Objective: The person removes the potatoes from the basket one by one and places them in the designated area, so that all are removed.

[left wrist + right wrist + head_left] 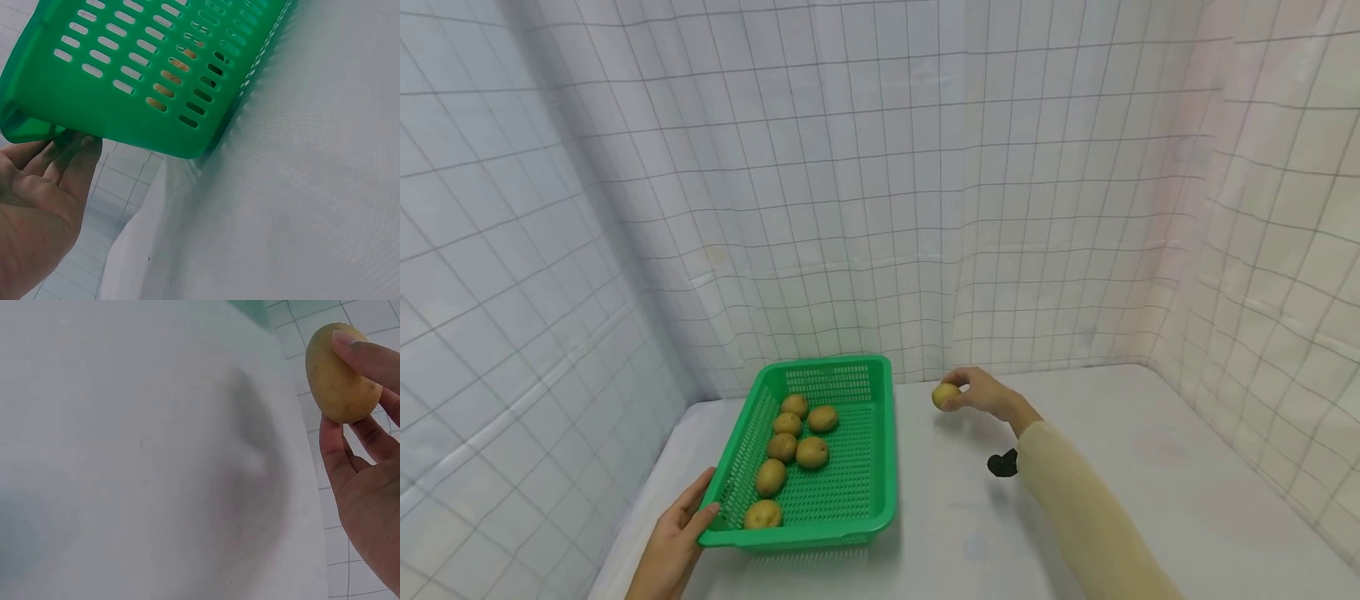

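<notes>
Head view: right hand (pixel 981 392) pinches a potato (pixel 945 396) above the white table (pixel 1150 467), right of the green slotted plastic basket (pixel 880 467) holding seven potatoes; judged mid-transfer, next needing carriage leftward over the rim. Left hand (pixel 677 533), fingers straight, steadies the basket.

Left wrist view: fingers (pixel 75 153) under the basket corner (pixel 37 125).

Right wrist view: fingertips (pixel 362 353) grip the smooth, oval potato (pixel 337 375).

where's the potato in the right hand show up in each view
Head: the held potato is right of centre, pinched by the right hand above the white table, right of the green basket.
Left wrist: not in it; only the basket and the left hand.
Right wrist: top right, between the fingertips.
Shared landmark: the white table.
</notes>
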Tool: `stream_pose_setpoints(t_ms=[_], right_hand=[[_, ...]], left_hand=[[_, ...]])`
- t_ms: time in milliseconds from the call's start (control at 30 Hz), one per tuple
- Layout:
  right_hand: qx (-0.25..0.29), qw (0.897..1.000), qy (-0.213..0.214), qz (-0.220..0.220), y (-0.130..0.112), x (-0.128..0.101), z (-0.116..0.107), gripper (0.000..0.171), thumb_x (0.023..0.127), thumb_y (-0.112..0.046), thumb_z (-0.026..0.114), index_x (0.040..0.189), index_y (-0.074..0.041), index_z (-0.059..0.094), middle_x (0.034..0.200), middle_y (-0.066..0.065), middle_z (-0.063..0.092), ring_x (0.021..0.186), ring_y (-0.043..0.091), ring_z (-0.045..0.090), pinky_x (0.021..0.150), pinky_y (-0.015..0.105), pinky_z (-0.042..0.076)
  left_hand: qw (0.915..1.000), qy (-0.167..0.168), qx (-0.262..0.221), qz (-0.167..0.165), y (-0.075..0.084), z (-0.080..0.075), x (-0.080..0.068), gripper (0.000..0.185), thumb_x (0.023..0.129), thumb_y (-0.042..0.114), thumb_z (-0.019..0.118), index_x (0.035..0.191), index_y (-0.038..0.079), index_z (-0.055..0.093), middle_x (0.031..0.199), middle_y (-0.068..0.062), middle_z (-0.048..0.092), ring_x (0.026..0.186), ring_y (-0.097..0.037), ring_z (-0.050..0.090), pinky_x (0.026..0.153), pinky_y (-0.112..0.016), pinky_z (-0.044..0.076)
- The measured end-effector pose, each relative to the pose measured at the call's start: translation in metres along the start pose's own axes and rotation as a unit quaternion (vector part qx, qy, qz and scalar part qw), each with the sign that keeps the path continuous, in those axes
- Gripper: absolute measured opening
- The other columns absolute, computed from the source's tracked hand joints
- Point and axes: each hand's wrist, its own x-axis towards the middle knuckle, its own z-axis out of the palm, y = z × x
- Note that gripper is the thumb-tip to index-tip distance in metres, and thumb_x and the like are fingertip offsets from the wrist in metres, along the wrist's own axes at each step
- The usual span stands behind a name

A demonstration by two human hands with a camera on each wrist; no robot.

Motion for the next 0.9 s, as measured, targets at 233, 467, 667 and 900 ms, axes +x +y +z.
stream_pose_setpoints(t_ms=[233, 467, 667, 900], right_hand=[[-0.011, 1.000, 0.011, 0.024, 0.017, -0.009, -0.007, 0.045, 0.085, -0.015, 0.084, 0.125, -0.004, 0.067, 0.131, 0.012, 0.060, 0.121, 0.033, 0.049, 0.108, 0.060, 0.036], [-0.020, 0.999, 0.013, 0.040, 0.029, -0.015, -0.008, 0.042, 0.086, -0.015, 0.083, 0.124, -0.006, 0.068, 0.128, 0.011, 0.061, 0.119, 0.032, 0.050, 0.107, 0.061, 0.036], [-0.028, 0.997, 0.013, 0.064, 0.040, -0.015, -0.006, 0.046, 0.086, -0.014, 0.083, 0.128, -0.005, 0.068, 0.127, 0.009, 0.063, 0.121, 0.031, 0.052, 0.110, 0.057, 0.036], [-0.054, 0.996, 0.013, 0.076, 0.041, -0.011, -0.004, 0.050, 0.088, -0.014, 0.080, 0.134, -0.001, 0.065, 0.131, 0.010, 0.063, 0.121, 0.031, 0.053, 0.111, 0.057, 0.036]], left_hand=[[0.9999, 0.004, 0.009, -0.009, 0.001, 0.000, 0.000, 0.074, 0.111, 0.016, 0.051, 0.162, -0.008, 0.003, 0.166, -0.030, 0.000, 0.121, 0.016, 0.042, 0.099, -0.016, 0.045], [1.0000, 0.001, 0.000, -0.004, -0.001, -0.001, -0.002, 0.073, 0.111, 0.014, 0.051, 0.162, -0.008, 0.002, 0.166, -0.030, -0.002, 0.122, 0.016, 0.042, 0.100, -0.016, 0.045], [0.9997, 0.008, 0.001, -0.024, -0.001, 0.000, -0.002, 0.075, 0.111, 0.019, 0.052, 0.164, -0.004, 0.004, 0.168, -0.024, 0.000, 0.149, -0.016, 0.024, 0.100, -0.015, 0.044], [0.9992, 0.014, -0.004, -0.038, 0.002, -0.001, -0.002, 0.076, 0.111, 0.020, 0.053, 0.165, -0.001, 0.003, 0.169, -0.019, -0.002, 0.152, -0.041, 0.004, 0.100, -0.013, 0.043]])
